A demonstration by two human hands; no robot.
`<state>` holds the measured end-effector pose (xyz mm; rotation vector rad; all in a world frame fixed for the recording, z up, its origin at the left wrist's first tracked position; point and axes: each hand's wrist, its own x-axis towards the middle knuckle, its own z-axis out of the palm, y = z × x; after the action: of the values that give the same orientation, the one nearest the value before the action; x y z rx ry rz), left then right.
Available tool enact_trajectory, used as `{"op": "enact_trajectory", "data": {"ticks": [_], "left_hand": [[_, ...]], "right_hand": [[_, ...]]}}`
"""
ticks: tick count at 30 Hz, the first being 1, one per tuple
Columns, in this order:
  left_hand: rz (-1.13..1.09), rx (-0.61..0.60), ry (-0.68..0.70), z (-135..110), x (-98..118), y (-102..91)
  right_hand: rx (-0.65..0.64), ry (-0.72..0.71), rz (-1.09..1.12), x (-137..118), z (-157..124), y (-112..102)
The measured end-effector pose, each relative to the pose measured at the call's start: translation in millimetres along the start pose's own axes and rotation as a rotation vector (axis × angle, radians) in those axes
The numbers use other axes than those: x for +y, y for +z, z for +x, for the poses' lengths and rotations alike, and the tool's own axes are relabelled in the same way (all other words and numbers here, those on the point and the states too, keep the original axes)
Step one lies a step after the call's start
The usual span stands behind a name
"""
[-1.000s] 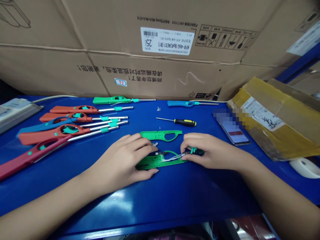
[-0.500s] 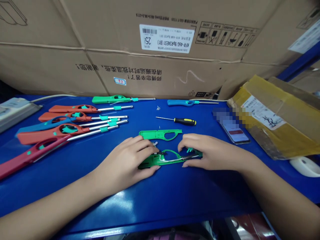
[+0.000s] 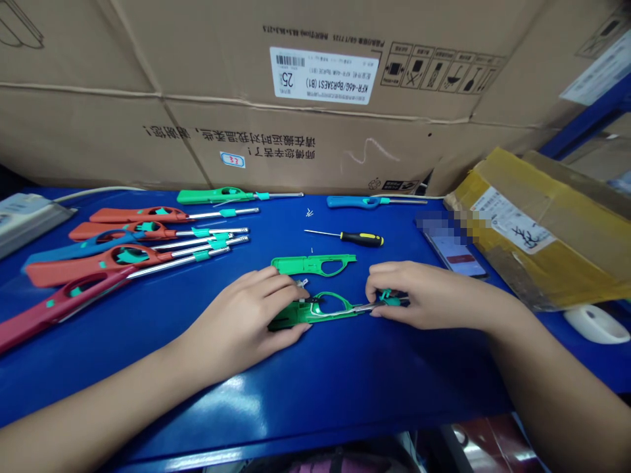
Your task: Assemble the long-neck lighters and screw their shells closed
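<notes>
An opened green gas lighter (image 3: pixel 296 316) lies on the blue table, its inner parts and a white wire showing. My left hand (image 3: pixel 254 309) is closed around its handle end, thumb on the near side. At the other end, my right hand (image 3: pixel 414 295) grips the metal tube (image 3: pixel 367 307) between thumb and fingers, near a teal piece (image 3: pixel 393 299) on the tube. The tube's far end is hidden by that hand. Just beyond lies the loose green half shell (image 3: pixel 313 265). Farther back rest a black-and-yellow screwdriver (image 3: pixel 362 238) and several tiny screws (image 3: pixel 309 213).
Several lighters, including a dark red one (image 3: pixel 69 302), lie at the left. A green lighter (image 3: pixel 211 196) and a blue lighter (image 3: pixel 352 202) lie along the big carton (image 3: pixel 197 59). At the right are a phone (image 3: pixel 456 253), a taped box (image 3: pixel 537 230) and a white roundish object (image 3: pixel 596 325).
My right hand has moved right along the metal tube, leaving more of it and the teal piece visible. The left hand keeps its hold. The view has shifted slightly.
</notes>
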<state>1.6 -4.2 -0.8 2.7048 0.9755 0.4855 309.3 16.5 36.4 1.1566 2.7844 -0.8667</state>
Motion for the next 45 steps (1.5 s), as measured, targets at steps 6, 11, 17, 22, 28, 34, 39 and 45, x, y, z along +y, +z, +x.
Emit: {"op": "enact_trajectory", "data": {"ticks": [6, 11, 17, 22, 28, 34, 39, 45], "left_hand": [[-0.007, 0.025, 0.004, 1.5, -1.1, 1.9], [-0.029, 0.018, -0.012, 2.2, -0.9, 2.5], [-0.023, 0.015, -0.014, 1.3, -2.1, 1.8], [-0.033, 0.026, 0.002, 2.3, -3.5, 3.4], [-0.034, 0.004, -0.007, 0.9, -3.1, 3.4], [-0.05, 0.008, -0.02, 1.8, -2.1, 1.5], [-0.072, 0.002, -0.025, 3.1, -0.5, 0.9], [-0.069, -0.004, -0.029, 2.4, 0.4, 1.6]], "right_hand": [[0.002, 0.002, 0.017, -1.6, -1.1, -2.6], [0.029, -0.02, 0.023, -4.3, -2.1, -5.4], [0.151, -0.076, 0.043, -8.1, -3.8, -8.0], [0.139, -0.059, -0.01, -8.0, -1.3, -5.2], [0.052, -0.003, -0.049, -4.7, 1.6, -1.0], [-0.001, 0.041, -0.038, -3.6, 0.7, -0.1], [-0.008, 0.03, -0.044, -5.6, 0.8, 2.2], [0.02, -0.038, -0.049, -5.4, 3.7, 2.9]]}}
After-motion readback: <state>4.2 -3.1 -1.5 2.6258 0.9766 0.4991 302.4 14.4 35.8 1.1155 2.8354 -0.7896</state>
